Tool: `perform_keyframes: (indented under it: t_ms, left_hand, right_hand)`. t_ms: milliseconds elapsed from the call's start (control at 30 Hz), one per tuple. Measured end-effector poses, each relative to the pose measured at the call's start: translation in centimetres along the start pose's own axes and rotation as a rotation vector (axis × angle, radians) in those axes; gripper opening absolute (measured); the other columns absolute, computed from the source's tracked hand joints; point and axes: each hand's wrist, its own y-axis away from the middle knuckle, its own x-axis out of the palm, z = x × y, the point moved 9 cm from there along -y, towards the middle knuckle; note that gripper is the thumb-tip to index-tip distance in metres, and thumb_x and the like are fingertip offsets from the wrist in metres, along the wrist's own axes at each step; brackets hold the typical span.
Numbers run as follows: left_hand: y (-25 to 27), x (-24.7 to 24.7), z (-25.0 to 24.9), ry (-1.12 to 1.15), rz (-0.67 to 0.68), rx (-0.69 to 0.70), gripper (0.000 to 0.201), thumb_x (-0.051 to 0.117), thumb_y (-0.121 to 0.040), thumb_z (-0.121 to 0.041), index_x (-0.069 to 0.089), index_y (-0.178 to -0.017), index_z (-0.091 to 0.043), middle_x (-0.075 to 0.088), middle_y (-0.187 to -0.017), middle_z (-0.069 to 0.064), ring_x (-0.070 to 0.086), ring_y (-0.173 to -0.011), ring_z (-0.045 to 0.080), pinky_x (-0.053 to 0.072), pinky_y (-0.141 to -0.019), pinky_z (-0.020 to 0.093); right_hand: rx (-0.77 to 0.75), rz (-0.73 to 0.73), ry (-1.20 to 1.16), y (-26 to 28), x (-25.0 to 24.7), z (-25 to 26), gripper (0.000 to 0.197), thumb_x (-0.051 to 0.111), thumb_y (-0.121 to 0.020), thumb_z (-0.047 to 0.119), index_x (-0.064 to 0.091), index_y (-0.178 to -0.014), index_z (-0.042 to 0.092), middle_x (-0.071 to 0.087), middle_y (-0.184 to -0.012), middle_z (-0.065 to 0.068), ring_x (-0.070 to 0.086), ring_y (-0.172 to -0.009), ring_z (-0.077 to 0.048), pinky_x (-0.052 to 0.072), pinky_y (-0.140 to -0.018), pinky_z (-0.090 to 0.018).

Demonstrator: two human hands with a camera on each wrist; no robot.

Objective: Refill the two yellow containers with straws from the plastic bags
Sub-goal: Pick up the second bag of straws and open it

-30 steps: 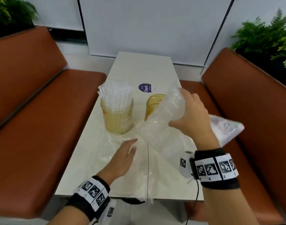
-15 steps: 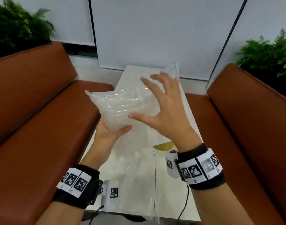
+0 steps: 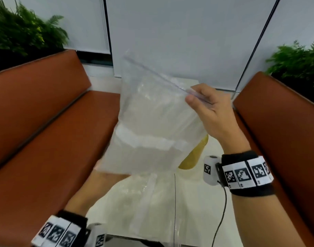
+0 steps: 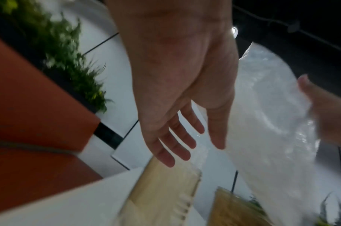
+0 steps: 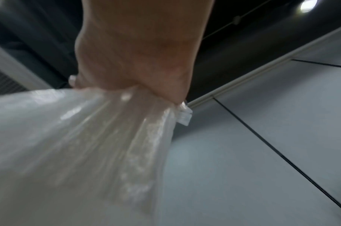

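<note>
A clear zip bag (image 3: 152,122) hangs upright over the white table (image 3: 215,157), with white straws (image 3: 149,141) bunched in its lower half. My right hand (image 3: 197,95) pinches the bag's top corner at the zip strip; the right wrist view shows that hand (image 5: 130,88) closed on the gathered plastic (image 5: 78,137). My left hand (image 4: 192,146) is open with straight fingers beside the bag (image 4: 272,122), mostly hidden behind its bottom in the head view. One yellow container (image 4: 165,191) holds straws. The other yellow container (image 3: 193,154) peeks out from behind the bag.
A flat, crumpled plastic bag (image 3: 143,202) lies on the table's near end. Orange bench seats (image 3: 45,131) flank the table on both sides, with green plants (image 3: 19,32) behind them. A black cable (image 3: 222,211) hangs from my right wrist.
The bag went from lying sideways between both hands to hanging upright. My right hand shifted from its side to pinching the top corner. My left hand released the bottom end and opened.
</note>
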Motion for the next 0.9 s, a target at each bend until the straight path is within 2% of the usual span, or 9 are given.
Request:
perform_keyframes:
  t_ms: [67,167,367,500,600,667,767,833,900]
  left_hand:
    - [0.0,-2.2,-0.2,-0.141,-0.038,0.04,0.03,0.081,-0.081,0.0,0.074,-0.103,-0.019,0.077,-0.103,-0.003,0.072,-0.096,0.019,0.06,-0.082,0.036]
    - [-0.3,-3.6,-1.8,-0.207,-0.039,0.13,0.033,0.08,-0.082,-0.001,0.074,-0.108,-0.02,0.077,-0.105,-0.002,0.074,-0.097,0.02,0.061,-0.082,0.042]
    - [-1.8,-6.0,-2.5,-0.844,-0.001,0.136,0.06,0.069,-0.083,0.008,0.067,-0.096,-0.05,0.073,-0.096,-0.016,0.07,-0.085,0.006,0.062,-0.074,0.034]
    - [-2.4,-4.2,-7.5,-0.506,-0.023,0.394,0.024,0.069,-0.085,-0.016,0.076,-0.097,-0.036,0.076,-0.092,-0.013,0.072,-0.083,0.015,0.06,-0.077,0.037]
    - [-3.6,-1.8,-8.7,-0.259,0.001,0.232,0.022,0.055,-0.102,-0.032,0.075,-0.103,-0.022,0.077,-0.1,-0.001,0.073,-0.085,0.016,0.056,-0.078,0.032]
    - [-4.0,0.9,-8.0,-0.272,0.124,0.079,0.034,0.052,-0.101,-0.043,0.076,-0.1,-0.018,0.076,-0.101,-0.003,0.072,-0.086,0.013,0.055,-0.081,0.029]
    - [-3.6,4.6,-6.9,-0.398,0.255,0.062,0.032,0.064,-0.095,-0.044,0.076,-0.093,-0.014,0.074,-0.094,0.002,0.061,-0.069,-0.004,0.046,-0.072,0.013]
    - [-3.7,5.4,-6.1,-0.456,0.227,0.068,0.028,0.07,-0.092,-0.04,0.074,-0.091,-0.012,0.072,-0.092,0.003,0.055,-0.06,-0.006,0.042,-0.064,0.009]
    - [-3.9,5.4,-5.7,-0.496,0.176,0.067,0.022,0.072,-0.09,-0.04,0.074,-0.087,-0.019,0.072,-0.088,-0.003,0.057,-0.064,-0.003,0.046,-0.067,0.016]
  right_hand:
    - [-0.12,-0.001,-0.046,-0.5,0.4,1.3,0.055,0.044,-0.102,0.049,0.065,-0.077,0.004,0.061,-0.069,-0.002,0.057,-0.062,-0.017,0.038,-0.057,-0.029]
    - [-0.196,0.003,-0.1,-0.9,1.9,1.4,0.068,0.035,-0.105,0.045,0.056,-0.066,-0.006,0.05,-0.059,-0.015,0.046,-0.053,-0.028,0.031,-0.05,-0.036]
    - [-0.141,0.004,-0.156,-1.0,4.1,-1.1,0.062,0.04,-0.106,0.032,0.068,-0.062,-0.002,0.061,-0.055,-0.016,0.055,-0.048,-0.029,0.037,-0.048,-0.039]
    - [-0.193,0.1,-0.084,0.9,7.5,-1.0,0.054,0.042,-0.102,0.022,0.073,-0.065,-0.001,0.07,-0.06,-0.009,0.066,-0.054,-0.023,0.049,-0.06,-0.033]
    - [-0.208,0.157,-0.051,2.8,10.3,-1.7,0.052,0.04,-0.101,0.02,0.072,-0.066,-0.001,0.07,-0.062,-0.007,0.065,-0.057,-0.021,0.05,-0.064,-0.032]
    - [-0.224,0.155,-0.006,4.1,11.5,-2.5,0.05,0.039,-0.101,0.018,0.068,-0.065,0.002,0.065,-0.06,-0.005,0.06,-0.055,-0.023,0.049,-0.065,-0.036]
    - [-0.237,0.125,0.128,5.9,12.7,-4.1,0.05,0.038,-0.103,0.021,0.06,-0.061,0.003,0.056,-0.055,-0.006,0.051,-0.054,-0.025,0.044,-0.064,-0.044]
    - [-0.25,0.073,0.22,7.0,12.7,-4.4,0.045,0.044,-0.102,0.022,0.062,-0.065,0.004,0.06,-0.063,-0.006,0.055,-0.066,-0.024,0.045,-0.069,-0.046]
    - [-0.214,-0.029,0.349,7.7,11.8,-4.2,0.031,0.059,-0.097,0.027,0.068,-0.075,0.008,0.065,-0.083,-0.006,0.057,-0.087,-0.025,0.046,-0.08,-0.041]
